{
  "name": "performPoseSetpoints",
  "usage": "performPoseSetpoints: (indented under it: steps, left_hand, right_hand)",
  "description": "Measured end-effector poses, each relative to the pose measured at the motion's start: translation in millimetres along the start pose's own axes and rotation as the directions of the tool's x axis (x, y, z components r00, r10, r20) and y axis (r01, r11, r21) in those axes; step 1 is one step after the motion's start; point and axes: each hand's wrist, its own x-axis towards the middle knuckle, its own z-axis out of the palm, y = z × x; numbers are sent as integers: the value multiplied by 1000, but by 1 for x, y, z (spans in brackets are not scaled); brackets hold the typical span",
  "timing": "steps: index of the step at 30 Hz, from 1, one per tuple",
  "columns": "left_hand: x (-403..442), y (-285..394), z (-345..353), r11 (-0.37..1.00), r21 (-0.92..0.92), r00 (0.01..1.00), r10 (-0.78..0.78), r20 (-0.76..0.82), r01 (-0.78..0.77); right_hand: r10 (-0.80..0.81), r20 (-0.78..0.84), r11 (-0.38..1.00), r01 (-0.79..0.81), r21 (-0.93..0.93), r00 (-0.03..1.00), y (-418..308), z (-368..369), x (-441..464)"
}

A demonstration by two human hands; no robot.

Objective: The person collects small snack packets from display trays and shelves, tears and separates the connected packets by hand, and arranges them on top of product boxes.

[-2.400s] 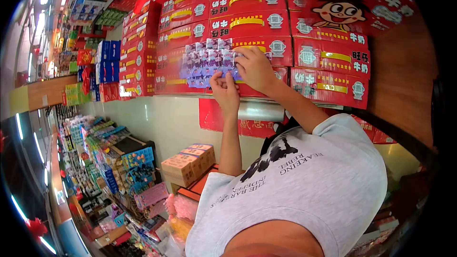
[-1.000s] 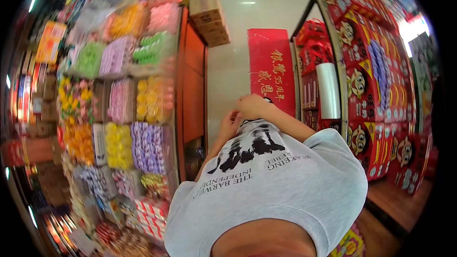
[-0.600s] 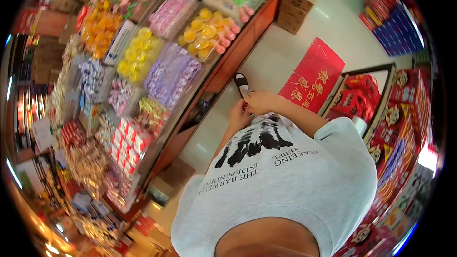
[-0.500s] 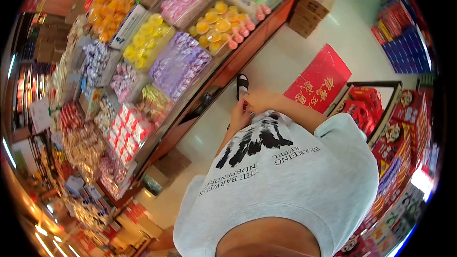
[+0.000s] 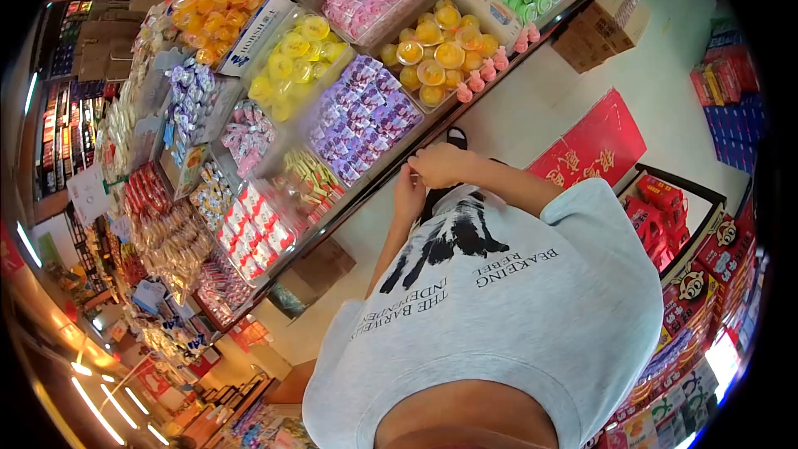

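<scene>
My left hand (image 5: 409,193) and my right hand (image 5: 439,166) meet in front of my shirt (image 5: 499,291), beside the edge of the candy display. Both hands have their fingers curled together at the tips; anything between them is too small or hidden to make out. Nearest to them on the display lie purple-and-white packets (image 5: 363,119) in a bin. Behind those stand a bin of orange jelly cups (image 5: 449,54) and a bin of yellow cups (image 5: 293,66). Red-and-white packets (image 5: 253,231) sit nearer the display's front corner.
A red printed board (image 5: 592,145) lies on the floor ahead. Cardboard boxes (image 5: 600,25) stand by the display's far end. At the right is a rack with red bags (image 5: 657,212), with red cartons (image 5: 723,254) beside it. A black sandal (image 5: 456,138) shows below my hands.
My hands have left the purple packets on the red cartons and come together before my shirt. The view has swung from the cartons to the candy display, which is now closer.
</scene>
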Motion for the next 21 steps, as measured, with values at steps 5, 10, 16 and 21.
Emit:
performPoseSetpoints:
  steps: [5,10,16,21]
  left_hand:
    - [59,3,-32,953,284,990,76,119,-107]
    - [120,21,-61,794,576,981,155,117,-194]
    - [161,12,-68,686,700,974,222,54,-195]
    - [168,7,-75,739,637,975,200,102,-218]
  right_hand:
    - [81,-132,974,-51,219,988,25,-9,33]
    - [121,-331,908,30,417,936,47,-7,78]
    - [260,-370,806,11,592,892,57,-7,122]
    - [571,-362,553,-20,833,736,63,5,148]
